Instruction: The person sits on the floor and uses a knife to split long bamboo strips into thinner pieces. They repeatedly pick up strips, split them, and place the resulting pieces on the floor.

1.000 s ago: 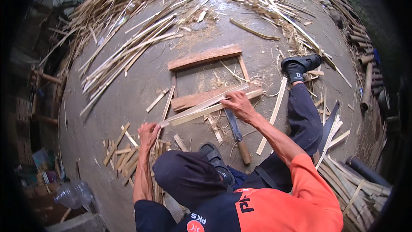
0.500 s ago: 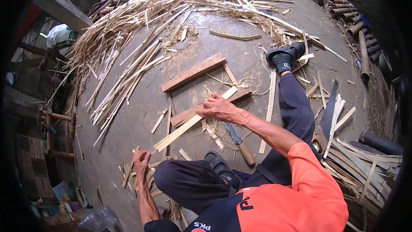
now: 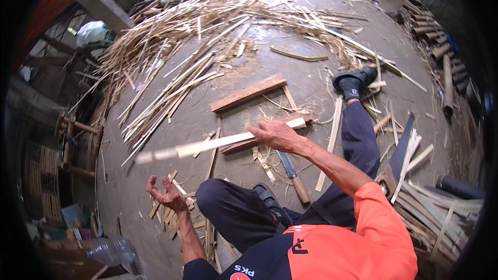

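Note:
My right hand [image 3: 277, 135] is closed round a pale bamboo strip [image 3: 213, 144], over the near bar of a wooden frame [image 3: 251, 92] that lies on the floor. The strip points out to the left, and its left end is blurred by motion. Below that end, my left hand [image 3: 167, 194] is empty, its fingers apart and a little curled. Beside the frame's near bar, in front of my right hand, lies a knife [image 3: 286, 166] with a wooden handle.
Split bamboo strips [image 3: 171, 93] lie in a heap at the left and far side. Offcuts [image 3: 174, 212] are scattered below my left hand. A handsaw [image 3: 402, 148] lies right of my outstretched leg, by more strips [image 3: 425, 212]. Bamboo poles [image 3: 447, 83] are stacked far right.
My left hand has let go of the strip's left end and opened. That end has swung up and away from me, while my right hand keeps its hold.

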`<action>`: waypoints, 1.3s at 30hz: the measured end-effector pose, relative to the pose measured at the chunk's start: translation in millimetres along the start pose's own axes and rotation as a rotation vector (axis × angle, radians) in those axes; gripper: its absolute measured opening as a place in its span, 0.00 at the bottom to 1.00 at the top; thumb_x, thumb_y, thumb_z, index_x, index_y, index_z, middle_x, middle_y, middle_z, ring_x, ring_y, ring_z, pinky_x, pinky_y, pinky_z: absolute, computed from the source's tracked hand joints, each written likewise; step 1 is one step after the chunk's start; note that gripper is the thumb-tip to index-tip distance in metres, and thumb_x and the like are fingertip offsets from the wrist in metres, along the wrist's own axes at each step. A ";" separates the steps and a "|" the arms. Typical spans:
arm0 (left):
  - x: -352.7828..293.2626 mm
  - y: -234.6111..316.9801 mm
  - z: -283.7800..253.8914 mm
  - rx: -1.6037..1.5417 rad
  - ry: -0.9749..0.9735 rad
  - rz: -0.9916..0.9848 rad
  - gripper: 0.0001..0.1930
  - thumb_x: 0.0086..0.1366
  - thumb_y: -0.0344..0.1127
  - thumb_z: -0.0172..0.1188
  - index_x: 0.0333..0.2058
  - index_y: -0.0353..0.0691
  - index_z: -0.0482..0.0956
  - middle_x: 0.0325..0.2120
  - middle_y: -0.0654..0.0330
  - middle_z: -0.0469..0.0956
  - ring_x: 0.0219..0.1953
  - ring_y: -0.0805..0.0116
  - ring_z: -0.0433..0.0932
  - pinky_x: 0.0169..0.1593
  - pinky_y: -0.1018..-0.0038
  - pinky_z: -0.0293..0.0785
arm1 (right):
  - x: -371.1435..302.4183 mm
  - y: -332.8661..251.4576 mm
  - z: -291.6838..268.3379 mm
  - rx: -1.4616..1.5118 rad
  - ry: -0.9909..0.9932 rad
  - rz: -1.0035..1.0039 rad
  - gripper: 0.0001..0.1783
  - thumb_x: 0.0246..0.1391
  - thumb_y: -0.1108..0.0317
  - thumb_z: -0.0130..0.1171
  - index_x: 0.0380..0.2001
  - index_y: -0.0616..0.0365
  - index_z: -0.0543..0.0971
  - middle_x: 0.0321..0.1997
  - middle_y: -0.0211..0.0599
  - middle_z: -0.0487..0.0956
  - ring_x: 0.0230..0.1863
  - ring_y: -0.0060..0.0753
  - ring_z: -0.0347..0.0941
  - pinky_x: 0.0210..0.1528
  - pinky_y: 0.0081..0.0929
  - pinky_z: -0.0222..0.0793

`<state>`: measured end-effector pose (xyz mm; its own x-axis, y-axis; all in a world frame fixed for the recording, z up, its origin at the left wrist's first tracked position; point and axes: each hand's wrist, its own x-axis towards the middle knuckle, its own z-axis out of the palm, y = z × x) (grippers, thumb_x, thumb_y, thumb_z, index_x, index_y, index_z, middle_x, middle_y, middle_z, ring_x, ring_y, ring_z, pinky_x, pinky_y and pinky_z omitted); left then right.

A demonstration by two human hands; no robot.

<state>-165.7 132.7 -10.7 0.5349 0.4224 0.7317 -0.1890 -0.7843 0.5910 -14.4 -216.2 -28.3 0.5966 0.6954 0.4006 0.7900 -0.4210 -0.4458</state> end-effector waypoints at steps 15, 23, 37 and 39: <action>62.4 52.3 194.1 -1.059 -0.514 -0.549 0.04 0.64 0.33 0.48 0.35 0.41 0.67 0.24 0.68 0.65 0.29 0.78 0.66 0.38 0.79 0.64 | 68.3 15.0 127.2 0.427 0.102 0.069 0.22 0.50 0.77 0.46 0.49 0.65 0.58 0.36 0.56 0.66 0.38 0.55 0.64 0.39 0.41 0.61; 20.7 28.5 233.8 -0.792 -0.485 -0.410 0.05 0.60 0.34 0.46 0.26 0.42 0.63 0.20 0.68 0.61 0.25 0.79 0.60 0.31 0.80 0.58 | 58.7 46.6 179.5 0.377 0.191 0.192 0.20 0.51 0.74 0.45 0.48 0.65 0.59 0.38 0.57 0.67 0.40 0.58 0.64 0.41 0.45 0.61; 11.4 19.0 223.6 -0.799 -0.375 -0.580 0.19 0.58 0.50 0.56 0.17 0.45 0.65 0.13 0.72 0.61 0.16 0.82 0.60 0.19 0.81 0.56 | 93.2 -15.9 55.8 0.682 0.387 0.276 0.31 0.42 0.80 0.53 0.54 0.63 0.63 0.54 0.50 0.68 0.55 0.44 0.64 0.56 0.32 0.61; 9.1 20.8 225.2 -0.922 -0.417 -0.565 0.14 0.59 0.41 0.58 0.20 0.40 0.70 0.14 0.71 0.65 0.18 0.79 0.64 0.20 0.78 0.61 | 115.3 -35.6 27.8 0.598 0.445 0.060 0.31 0.41 0.77 0.58 0.53 0.61 0.65 0.52 0.49 0.69 0.53 0.41 0.67 0.55 0.32 0.61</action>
<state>20.7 17.9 -68.3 0.9322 0.2895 0.2172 -0.2733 0.1697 0.9468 22.4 -104.9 11.5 0.7375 0.3261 0.5914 0.6183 0.0263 -0.7855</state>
